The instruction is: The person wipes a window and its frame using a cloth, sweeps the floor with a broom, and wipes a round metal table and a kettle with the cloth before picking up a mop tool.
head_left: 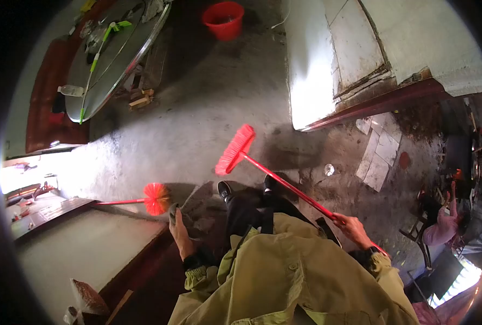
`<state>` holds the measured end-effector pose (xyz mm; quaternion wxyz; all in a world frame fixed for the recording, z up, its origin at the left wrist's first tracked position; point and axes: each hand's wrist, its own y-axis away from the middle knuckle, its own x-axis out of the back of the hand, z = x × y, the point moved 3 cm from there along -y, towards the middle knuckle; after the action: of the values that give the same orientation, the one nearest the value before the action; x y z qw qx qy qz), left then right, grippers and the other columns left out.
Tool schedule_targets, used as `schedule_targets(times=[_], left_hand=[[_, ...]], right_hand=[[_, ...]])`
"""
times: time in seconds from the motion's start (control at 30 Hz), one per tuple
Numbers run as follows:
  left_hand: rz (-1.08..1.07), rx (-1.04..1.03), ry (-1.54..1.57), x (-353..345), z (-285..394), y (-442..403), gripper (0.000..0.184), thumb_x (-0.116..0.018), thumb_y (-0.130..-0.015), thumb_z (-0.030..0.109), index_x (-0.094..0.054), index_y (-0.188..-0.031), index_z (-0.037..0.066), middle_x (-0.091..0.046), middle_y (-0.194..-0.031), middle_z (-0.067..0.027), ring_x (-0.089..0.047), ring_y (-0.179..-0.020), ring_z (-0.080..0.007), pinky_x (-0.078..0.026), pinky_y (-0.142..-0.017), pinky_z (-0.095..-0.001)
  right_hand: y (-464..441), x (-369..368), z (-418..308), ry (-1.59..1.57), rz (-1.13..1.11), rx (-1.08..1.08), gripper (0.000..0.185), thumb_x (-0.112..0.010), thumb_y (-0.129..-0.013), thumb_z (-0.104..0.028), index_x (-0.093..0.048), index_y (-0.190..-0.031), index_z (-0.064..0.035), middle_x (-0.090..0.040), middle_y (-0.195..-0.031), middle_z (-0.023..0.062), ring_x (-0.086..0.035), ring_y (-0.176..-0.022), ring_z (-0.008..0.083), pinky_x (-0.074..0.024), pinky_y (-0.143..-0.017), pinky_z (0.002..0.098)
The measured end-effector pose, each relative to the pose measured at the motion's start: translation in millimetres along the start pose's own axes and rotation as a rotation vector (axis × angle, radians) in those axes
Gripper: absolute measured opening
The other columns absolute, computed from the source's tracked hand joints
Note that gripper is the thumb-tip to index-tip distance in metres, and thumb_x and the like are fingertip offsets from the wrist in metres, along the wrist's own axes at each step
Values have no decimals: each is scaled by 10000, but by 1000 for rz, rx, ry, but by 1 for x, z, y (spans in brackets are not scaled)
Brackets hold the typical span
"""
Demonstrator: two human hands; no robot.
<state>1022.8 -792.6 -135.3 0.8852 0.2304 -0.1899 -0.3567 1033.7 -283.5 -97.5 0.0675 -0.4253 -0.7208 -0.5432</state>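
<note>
My right hand (352,229) is closed around the red handle of a broom (284,183). The broom's red bristle head (235,150) is raised in front of my shoes, tilted to the left; I cannot tell whether it touches the floor. On the other side, my left hand (180,236) has its fingers closed by a small dark greyish thing whose kind does not show. Close beyond that hand is a round red-orange brush (157,199) on a red stick, which points left over a low surface. My left hand appears apart from this brush.
A red bucket (223,20) stands on the concrete floor (197,127) ahead. At left is a glass table (108,65) with a plastic bottle (71,90) and a green stick. Pale tiles (379,151) lie at right, beyond a wall corner. A seated person (444,225) is far right.
</note>
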Motion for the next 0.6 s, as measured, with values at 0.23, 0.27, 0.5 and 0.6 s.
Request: schedule_targets(times=[0.23,0.27,0.5,0.6], left_hand=[[-38,85,166,-22,21,31,369,-552,-840,283,-541,-1071,-4,-557,-972,-61,-535,-835,-166,-437,-732,-292],[-42,79,167,-23,19,27,369,-552,-840,283,-541,-1071,-4,-557,-972,-61,-535,-835,-166,-437,-732,-292],[-63,-55,-89,-34,15,2,380,-544,-838,299,-561,-1049,-16,-563,-988,-72,-528,-852,-161,-424,-750,-283],[-55,-113,-74,-47,27,-2,392,-545,-837,295,-548,-1073,-19,-562,-990,-79,-521,-876,-169,-425,-752,-295]], right_hand=[[-64,-24,-5,47,71,15,322,-508,-839,-324,-556,-1114,-164,-598,-869,172,-558,-834,359,-442,-671,415],[-61,-22,3,44,71,20,323,-507,-839,-322,-553,-1119,-166,-595,-874,178,-555,-838,361,-440,-672,414],[45,-2,127,-2,95,-287,383,-544,-812,-343,-541,-1153,-170,-592,-950,177,-555,-911,338,-430,-743,397],[90,18,137,-32,154,-450,347,-579,-797,-294,-581,-1093,-112,-597,-906,190,-571,-857,346,-441,-709,392]])
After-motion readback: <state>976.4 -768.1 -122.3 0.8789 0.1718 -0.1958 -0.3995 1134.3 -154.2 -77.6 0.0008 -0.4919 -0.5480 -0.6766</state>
